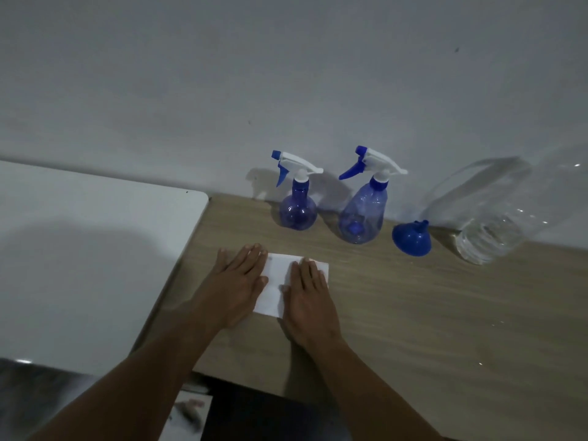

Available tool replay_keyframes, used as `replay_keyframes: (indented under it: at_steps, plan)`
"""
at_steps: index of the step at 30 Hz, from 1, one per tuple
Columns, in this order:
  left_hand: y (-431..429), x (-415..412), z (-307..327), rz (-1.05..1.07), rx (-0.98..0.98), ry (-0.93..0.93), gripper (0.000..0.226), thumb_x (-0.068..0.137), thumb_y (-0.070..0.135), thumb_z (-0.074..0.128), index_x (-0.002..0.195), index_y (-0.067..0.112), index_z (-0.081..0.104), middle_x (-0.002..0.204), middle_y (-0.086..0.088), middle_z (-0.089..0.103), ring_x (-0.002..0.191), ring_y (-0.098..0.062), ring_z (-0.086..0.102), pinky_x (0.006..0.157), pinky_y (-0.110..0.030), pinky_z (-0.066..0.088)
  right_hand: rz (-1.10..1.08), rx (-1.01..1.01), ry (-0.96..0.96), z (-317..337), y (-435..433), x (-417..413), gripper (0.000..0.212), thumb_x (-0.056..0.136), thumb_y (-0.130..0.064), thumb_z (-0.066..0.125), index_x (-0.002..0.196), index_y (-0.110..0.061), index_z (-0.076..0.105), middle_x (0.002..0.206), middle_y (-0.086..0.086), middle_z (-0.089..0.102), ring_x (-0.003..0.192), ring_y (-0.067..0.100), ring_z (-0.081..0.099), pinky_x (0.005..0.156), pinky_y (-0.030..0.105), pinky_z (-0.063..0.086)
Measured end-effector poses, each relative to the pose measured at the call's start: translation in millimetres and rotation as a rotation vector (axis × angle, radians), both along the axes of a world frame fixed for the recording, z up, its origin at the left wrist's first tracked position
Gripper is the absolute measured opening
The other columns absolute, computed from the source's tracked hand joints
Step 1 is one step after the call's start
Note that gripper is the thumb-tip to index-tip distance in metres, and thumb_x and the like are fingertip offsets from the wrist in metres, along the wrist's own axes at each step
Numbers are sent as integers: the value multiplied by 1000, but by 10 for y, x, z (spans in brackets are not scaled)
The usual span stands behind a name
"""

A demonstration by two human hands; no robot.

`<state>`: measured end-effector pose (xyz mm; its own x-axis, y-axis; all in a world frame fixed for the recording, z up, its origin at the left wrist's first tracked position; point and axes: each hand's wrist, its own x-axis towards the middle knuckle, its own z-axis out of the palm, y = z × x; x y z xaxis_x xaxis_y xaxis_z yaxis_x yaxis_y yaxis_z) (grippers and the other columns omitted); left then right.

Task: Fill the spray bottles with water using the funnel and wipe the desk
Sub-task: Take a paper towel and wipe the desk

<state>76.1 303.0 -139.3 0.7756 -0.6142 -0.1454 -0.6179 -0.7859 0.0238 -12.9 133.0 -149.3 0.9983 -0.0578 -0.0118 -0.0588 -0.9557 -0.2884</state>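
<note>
Two blue spray bottles with white trigger heads stand by the wall: a round one (298, 211) and a taller tapered one (362, 214) to its right. A blue funnel (411, 238) rests mouth-down beside them. A large clear water bottle (486, 218) stands further right. A white folded cloth or paper (278, 281) lies flat on the wooden desk (445, 313). My left hand (237, 281) lies flat with straight fingers on the cloth's left edge. My right hand (308, 292) presses flat on its right part.
A white surface (95, 249) adjoins the desk on the left, slightly higher. The grey wall (286, 74) runs close behind the bottles. The desk's near edge crosses below my forearms, with dark floor and a small white item (187, 415) under it.
</note>
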Motion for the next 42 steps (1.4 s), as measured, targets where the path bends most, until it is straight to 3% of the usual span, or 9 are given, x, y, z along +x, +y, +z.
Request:
replay_keyframes:
  at_steps: [3,8,11,15,18,23,27,37,42]
  plan:
    - [-113,3,11,27,9,16,79,88,54,-15,157,17,-6,167,-3,-5,154,-19,-5,121,-54,-1,35,18,39,20,-96,27,67,108,-41,24,158,1,10,165,24,7,155,33,3,123,40,-6]
    - [-399,-9,-21,61,9,56,80,87,60,-16,156,20,-12,166,0,-13,152,-16,-12,120,-56,-4,73,29,77,53,-424,-24,87,94,-59,-10,159,-3,1,167,18,-1,156,27,-5,124,37,-8]
    - [-668,-43,-31,61,-9,83,73,94,56,-6,156,19,-13,166,0,-14,152,-15,-15,121,-57,-5,52,34,116,87,-679,-66,76,101,-55,4,159,-5,-3,167,15,-7,156,24,-9,127,40,-3]
    - [-1078,-167,-18,45,-33,108,68,100,53,4,156,19,-16,165,1,-16,151,-15,-16,121,-55,-8,50,15,141,119,-1102,-203,69,108,-46,21,159,-7,-6,168,14,-9,155,23,-11,124,35,-10]
    - [-1339,-322,-5,30,-58,104,74,95,58,-6,156,18,-14,165,1,-16,151,-13,-16,121,-50,-11,70,1,142,152,-1435,-324,69,108,-44,23,159,-7,-4,168,14,-8,155,24,-10,122,33,-12]
    - [-1778,-523,-18,28,-40,103,74,95,56,-7,156,15,-13,165,-2,-15,152,-15,-14,122,-50,-8,97,-3,135,135,-1920,-471,77,98,-50,5,159,-1,4,166,20,1,156,30,-3,127,43,0]
    - [-2128,-644,-5,23,-47,96,75,93,54,-8,157,14,-13,166,-3,-13,153,-16,-11,123,-51,-6,105,-24,142,73,-2298,-561,85,91,-53,-3,158,-1,4,166,21,3,156,32,-1,127,42,0]
    - [-2886,-984,-36,29,-49,66,83,84,52,-17,157,14,-8,166,-2,-9,153,-15,-10,124,-49,-3,77,-15,126,76,-3054,-778,84,92,-53,-3,159,-2,8,167,20,5,156,30,0,127,44,6]
    - [-3228,-1134,-35,-9,-61,63,80,86,51,-14,158,16,-4,167,-2,-4,153,-17,-6,123,-51,-4,56,-27,108,89,-3390,-975,74,101,-48,5,159,-2,8,167,20,6,156,31,1,125,38,-1]
